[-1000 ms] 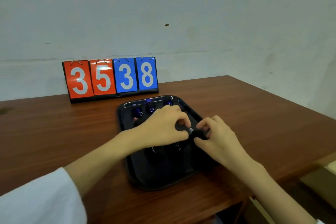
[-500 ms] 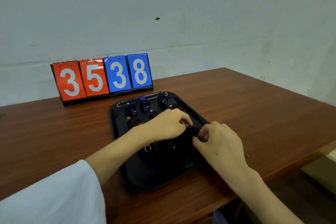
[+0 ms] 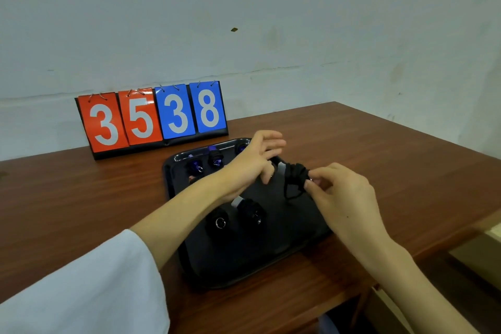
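A black tray [image 3: 244, 260] lies on the brown wooden table [image 3: 81, 198]. Above its right side a black bundled strap [image 3: 295, 173] with a grey tag and a small metal ring is held off the tray. My right hand [image 3: 344, 198] pinches its right end at the ring. My left hand [image 3: 244, 168] holds the left end with its lower fingers while the upper fingers spread out straight. Two black pieces with rings [image 3: 219, 222] [image 3: 252, 211] lie in the tray's middle. Purple pieces [image 3: 195, 167] sit along the far rim, partly hidden by my left hand.
A flip scoreboard [image 3: 151, 116] reading 35 and 38 stands against the wall behind the tray. The table's near edge runs just below the tray, and its right edge slopes off at the right. A pale box corner [image 3: 488, 238] shows beyond the lower right edge.
Both hands have lifted the black strap bundle up from the tray. My left fingers have spread open at the top, and the hands have moved slightly apart.
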A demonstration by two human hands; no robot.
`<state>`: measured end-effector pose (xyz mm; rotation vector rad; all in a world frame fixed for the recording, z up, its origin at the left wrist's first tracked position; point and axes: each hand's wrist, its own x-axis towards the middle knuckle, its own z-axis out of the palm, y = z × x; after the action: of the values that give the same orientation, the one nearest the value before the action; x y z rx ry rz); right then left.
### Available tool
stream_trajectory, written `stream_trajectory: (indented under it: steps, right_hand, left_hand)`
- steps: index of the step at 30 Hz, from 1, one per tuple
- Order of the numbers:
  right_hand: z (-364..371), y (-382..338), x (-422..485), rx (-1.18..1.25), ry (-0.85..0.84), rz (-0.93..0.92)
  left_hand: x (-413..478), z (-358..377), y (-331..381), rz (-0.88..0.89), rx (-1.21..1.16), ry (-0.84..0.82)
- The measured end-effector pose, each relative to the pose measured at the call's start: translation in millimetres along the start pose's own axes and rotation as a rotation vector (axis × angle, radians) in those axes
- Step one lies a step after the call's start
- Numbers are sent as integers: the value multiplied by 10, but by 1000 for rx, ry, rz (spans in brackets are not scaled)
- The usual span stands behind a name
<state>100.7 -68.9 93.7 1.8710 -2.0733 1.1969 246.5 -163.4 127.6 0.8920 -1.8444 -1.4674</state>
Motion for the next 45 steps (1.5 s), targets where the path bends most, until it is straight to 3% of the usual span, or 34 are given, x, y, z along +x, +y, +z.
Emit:
stream_trajectory:
  steps: [4,8,11,17,21,27,29,32,34,40,45]
  right_hand:
    - [-193,-43,110,41,-68,-3]
    - [-338,-73,203,131,-177,51]
    - [-373,-74,238,183,-168,69]
    - [-290,29,247,158,70,153]
    - [-92,45,165,68,99,117]
    - [62,55,116,-23,85,19]
    - [62,42,99,-32,66,-52]
    - [49,6,67,-71,-1,-177]
    - [45,-2,39,-93,-33,-276]
    - [27,4,7,-7,-88,-415]
    - [53,6,-50,138,-16,-456]
  left_hand:
    - [-41,-38,57,-36,-61,-246]
    - [-71,16,39,-58,-2,-295]
    - [-95,61,15,-29,10,-247]
    - [-248,95,0,-20,210,-88]
    - [-365,167,-4,-25,144,59]
    - [-541,249,84,74,-9,87]
    - [-549,229,80,170,118,118]
    - [-513,169,59,387,597,225]
    - [-467,133,67,471,761,261]
    - [-308,-53,175,269,762,165]
    - [-229,-153,181,-50,434,28]
